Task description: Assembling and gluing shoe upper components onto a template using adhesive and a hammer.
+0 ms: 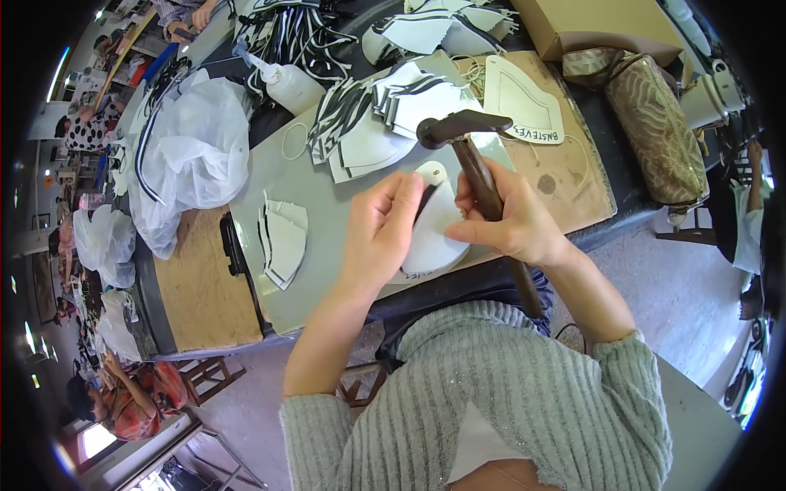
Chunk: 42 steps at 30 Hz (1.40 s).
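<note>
My left hand (378,222) pinches the left edge of a white, curved shoe-upper piece (434,233) with a black strip along that edge. Beneath it lies a pale template (432,173), its rounded tip with a small hole poking out at the top. A hammer (481,177) with a dark metal head and brown wooden handle is gripped in my right hand (514,214). Its head points away from me and the handle end hangs toward my lap. My right thumb reaches to the right edge of the white piece. Both hands are over the grey work board (327,237).
Stacked white pieces with black strips (372,143) lie beyond my hands; a smaller stack (285,241) is at left. Around them are a white squeeze bottle (291,88), plastic bag (192,151), another template (520,98), cardboard box (602,24) and patterned pouch (655,127). Other people sit at far left.
</note>
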Each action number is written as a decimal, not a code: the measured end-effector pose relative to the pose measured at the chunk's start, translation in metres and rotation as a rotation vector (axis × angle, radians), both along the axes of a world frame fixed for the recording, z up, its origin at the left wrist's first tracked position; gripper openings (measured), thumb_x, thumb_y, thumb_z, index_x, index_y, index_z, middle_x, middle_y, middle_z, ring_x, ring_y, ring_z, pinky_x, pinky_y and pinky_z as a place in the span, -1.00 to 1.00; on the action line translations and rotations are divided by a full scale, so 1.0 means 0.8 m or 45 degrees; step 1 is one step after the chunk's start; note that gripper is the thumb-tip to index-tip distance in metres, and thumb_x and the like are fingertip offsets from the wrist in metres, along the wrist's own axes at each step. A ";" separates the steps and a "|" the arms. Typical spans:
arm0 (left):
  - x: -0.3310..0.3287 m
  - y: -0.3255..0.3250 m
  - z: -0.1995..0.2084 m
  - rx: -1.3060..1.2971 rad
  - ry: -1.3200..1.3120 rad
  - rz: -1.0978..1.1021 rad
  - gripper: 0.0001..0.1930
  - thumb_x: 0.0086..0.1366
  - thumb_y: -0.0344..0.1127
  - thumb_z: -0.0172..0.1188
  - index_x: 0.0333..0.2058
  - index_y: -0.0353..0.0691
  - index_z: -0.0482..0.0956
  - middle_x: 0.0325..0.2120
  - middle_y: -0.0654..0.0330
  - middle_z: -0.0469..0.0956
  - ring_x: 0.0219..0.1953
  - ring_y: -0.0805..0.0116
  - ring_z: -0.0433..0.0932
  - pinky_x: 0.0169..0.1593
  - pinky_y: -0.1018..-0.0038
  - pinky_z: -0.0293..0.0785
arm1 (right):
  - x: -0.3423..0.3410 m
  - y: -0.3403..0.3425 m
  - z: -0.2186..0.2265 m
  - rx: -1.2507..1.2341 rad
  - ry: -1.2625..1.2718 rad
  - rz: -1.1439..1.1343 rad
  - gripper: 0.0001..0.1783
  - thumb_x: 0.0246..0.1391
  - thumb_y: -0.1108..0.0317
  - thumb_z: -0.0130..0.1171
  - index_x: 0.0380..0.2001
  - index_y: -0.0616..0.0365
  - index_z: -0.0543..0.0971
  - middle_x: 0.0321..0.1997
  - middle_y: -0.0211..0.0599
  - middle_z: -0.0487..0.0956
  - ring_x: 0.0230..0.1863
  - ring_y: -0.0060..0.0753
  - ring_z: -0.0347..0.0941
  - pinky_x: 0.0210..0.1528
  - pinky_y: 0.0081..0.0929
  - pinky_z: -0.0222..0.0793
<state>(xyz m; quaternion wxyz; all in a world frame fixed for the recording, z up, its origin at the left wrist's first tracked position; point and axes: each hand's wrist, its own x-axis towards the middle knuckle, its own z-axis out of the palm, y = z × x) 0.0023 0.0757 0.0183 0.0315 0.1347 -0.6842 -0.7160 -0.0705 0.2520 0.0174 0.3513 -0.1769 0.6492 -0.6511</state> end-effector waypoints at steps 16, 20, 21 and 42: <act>0.026 -0.036 -0.032 -0.423 -0.005 -0.259 -0.90 0.32 -0.41 0.16 -0.35 -0.32 0.51 -0.63 0.34 0.44 -0.57 0.66 0.34 -0.49 0.63 0.25 | 0.011 0.021 -0.013 0.095 -0.121 0.127 -0.70 0.01 0.60 0.22 -0.25 0.25 0.31 -0.46 -0.30 0.53 -0.47 -0.52 0.57 -0.45 -0.67 0.45; 0.018 -0.033 -0.035 -0.479 -0.052 -0.153 -0.92 0.30 -0.44 0.15 -0.30 -0.32 0.46 -0.62 0.31 0.46 -0.59 0.63 0.31 -0.51 0.59 0.24 | 0.017 0.027 -0.025 0.138 -0.014 0.161 -0.71 0.05 0.59 0.21 -0.24 0.28 0.30 -0.42 -0.27 0.52 -0.37 -0.50 0.58 -0.32 -0.62 0.52; 0.018 -0.034 -0.036 -0.409 -0.085 -0.159 -0.90 0.29 -0.44 0.16 -0.27 -0.32 0.44 -0.62 0.30 0.46 -0.60 0.61 0.30 -0.52 0.57 0.24 | 0.018 0.027 -0.026 0.141 -0.018 0.156 -0.71 0.05 0.59 0.21 -0.24 0.28 0.30 -0.42 -0.27 0.52 -0.37 -0.50 0.58 -0.32 -0.62 0.52; 0.003 -0.024 -0.031 -0.415 -0.100 -0.423 -0.57 0.17 -0.54 0.22 0.00 -0.26 0.30 -0.64 0.30 0.40 -0.60 0.58 0.24 -0.49 0.59 0.18 | 0.020 0.025 -0.027 0.307 0.205 0.037 -0.73 0.02 0.55 0.22 -0.27 0.28 0.34 -0.47 -0.35 0.49 -0.47 -0.56 0.54 -0.40 -0.59 0.43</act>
